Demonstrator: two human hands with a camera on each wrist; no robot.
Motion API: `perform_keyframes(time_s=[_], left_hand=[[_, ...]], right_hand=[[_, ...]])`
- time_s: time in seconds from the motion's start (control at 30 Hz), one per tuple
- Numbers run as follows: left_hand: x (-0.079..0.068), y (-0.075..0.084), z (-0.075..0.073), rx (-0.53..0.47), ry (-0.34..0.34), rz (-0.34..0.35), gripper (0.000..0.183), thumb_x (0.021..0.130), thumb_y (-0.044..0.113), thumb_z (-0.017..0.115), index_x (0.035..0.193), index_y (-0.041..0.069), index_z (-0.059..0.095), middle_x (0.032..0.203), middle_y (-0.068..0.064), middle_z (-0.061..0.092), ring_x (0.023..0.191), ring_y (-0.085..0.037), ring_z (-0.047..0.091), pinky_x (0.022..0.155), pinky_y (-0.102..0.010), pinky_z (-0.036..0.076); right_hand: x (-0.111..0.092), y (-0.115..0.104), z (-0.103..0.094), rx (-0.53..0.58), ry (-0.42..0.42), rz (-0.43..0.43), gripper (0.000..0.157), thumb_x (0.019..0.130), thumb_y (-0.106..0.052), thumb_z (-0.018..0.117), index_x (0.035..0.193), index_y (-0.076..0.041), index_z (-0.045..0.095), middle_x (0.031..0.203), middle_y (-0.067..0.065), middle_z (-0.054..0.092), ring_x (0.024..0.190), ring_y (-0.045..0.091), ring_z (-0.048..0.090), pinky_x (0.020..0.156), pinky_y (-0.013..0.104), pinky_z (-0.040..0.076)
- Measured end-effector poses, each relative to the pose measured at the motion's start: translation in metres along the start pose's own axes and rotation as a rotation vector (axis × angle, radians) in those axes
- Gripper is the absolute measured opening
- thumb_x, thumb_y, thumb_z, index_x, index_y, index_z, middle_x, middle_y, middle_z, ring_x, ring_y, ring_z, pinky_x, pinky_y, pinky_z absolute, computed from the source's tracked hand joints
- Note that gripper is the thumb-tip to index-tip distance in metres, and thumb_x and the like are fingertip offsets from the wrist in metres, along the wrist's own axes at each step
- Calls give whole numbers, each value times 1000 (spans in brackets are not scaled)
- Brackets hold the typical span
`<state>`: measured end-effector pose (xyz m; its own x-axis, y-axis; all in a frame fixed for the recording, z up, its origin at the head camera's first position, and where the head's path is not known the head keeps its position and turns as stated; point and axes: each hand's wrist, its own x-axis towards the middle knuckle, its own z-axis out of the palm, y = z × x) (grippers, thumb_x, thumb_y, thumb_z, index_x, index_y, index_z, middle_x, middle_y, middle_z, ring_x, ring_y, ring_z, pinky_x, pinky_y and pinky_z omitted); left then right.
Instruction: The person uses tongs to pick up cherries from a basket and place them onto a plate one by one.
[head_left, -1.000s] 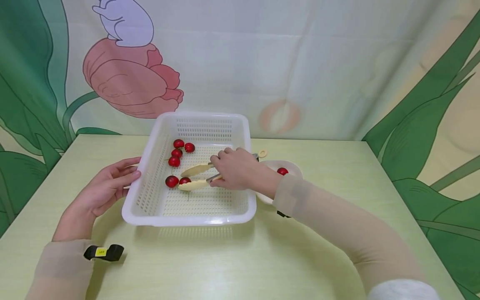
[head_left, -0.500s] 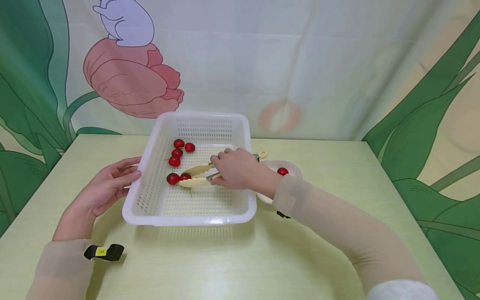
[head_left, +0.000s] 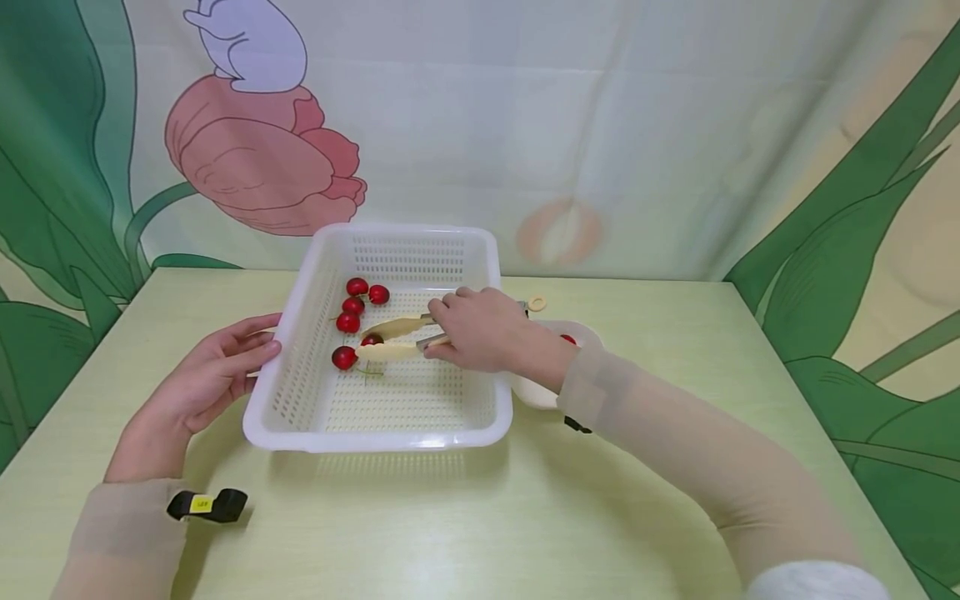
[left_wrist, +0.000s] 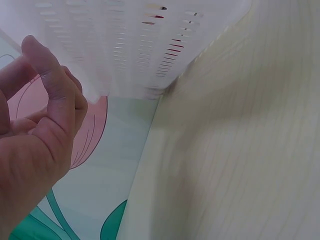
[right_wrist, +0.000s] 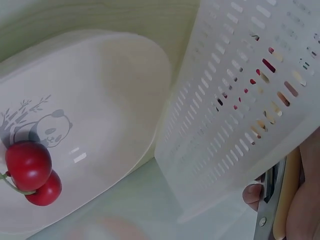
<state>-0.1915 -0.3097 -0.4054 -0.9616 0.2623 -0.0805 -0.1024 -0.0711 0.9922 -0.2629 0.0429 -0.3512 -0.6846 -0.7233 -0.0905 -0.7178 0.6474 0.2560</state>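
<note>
A white plastic basket with slotted walls holds several red cherries. My left hand holds the basket's left rim, with the thumb at the edge and the fingers just beyond it. My right hand grips a pair of food tongs with cream-coloured tips and metal arms. Between the tong tips sits one cherry, partly covered, its green stem trailing below. Another cherry lies just left of the tips. The right wrist view shows part of the tongs' metal arm outside the basket wall.
Right of the basket, partly behind my right forearm, stands a white dish with a panda print. Two cherries lie in it. A pale wooden table carries everything; a printed curtain hangs behind its far edge.
The tongs and my right hand have shifted slightly up and right, and the cherry between the tips has moved up with them. The left hand and basket look unmoved.
</note>
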Motion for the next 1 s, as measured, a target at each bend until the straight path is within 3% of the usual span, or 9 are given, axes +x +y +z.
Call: perform_keyframes(time_s=[0.47,1.0], left_hand=[[-1,2,0,25,12,-16,43,105,11,59,145,17,44,125,4,65,105,-14,69,87,-31,59],[0,1,0,26,14,-13,43,105,12,60,145,17,44,126,4,65,105,-14,69,87,-32,59]], right_hand=[[-10,13,1,37,74,16,60,103,-64,46,127,-10,55,115,3,64,102,20,60,72,34,54],[-26,27,8,128,184,17,57,102,-63,47,119,-8,53,98,1,55,89,20,55,70,34,51]])
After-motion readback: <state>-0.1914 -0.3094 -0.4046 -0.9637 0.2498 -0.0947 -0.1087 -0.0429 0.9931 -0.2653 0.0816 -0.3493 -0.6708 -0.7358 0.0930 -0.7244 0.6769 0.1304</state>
